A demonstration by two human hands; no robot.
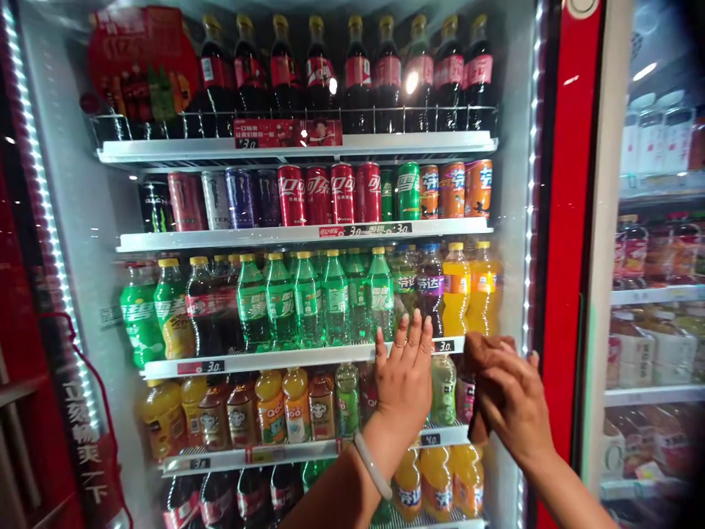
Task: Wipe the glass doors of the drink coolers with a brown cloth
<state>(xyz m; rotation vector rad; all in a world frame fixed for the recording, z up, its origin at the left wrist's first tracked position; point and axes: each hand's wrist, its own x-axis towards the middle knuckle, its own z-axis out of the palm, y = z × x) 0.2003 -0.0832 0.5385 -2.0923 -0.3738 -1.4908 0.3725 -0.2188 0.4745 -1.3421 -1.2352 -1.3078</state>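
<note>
In the head view a drinks fridge fills most of the picture, its glass door (363,239) showing reflections. My left hand (405,367), with a pale bangle (372,466) on the wrist, is raised palm forward with fingers stretched; it appears to rest on the glass. Behind it are green soda bottles (335,301) and a white shelf edge. To the right, my right hand (515,404) is closed on a brown cloth (479,389), held up against the glass near the door's right side. Part of the cloth hides behind my fingers.
A red door frame (576,220) stands right of the glass, beside a second fridge (655,294) with drinks. Inside the first, cola bottles (319,73) line the top shelf, above several cans (291,195). A red cord (102,389) hangs at the left.
</note>
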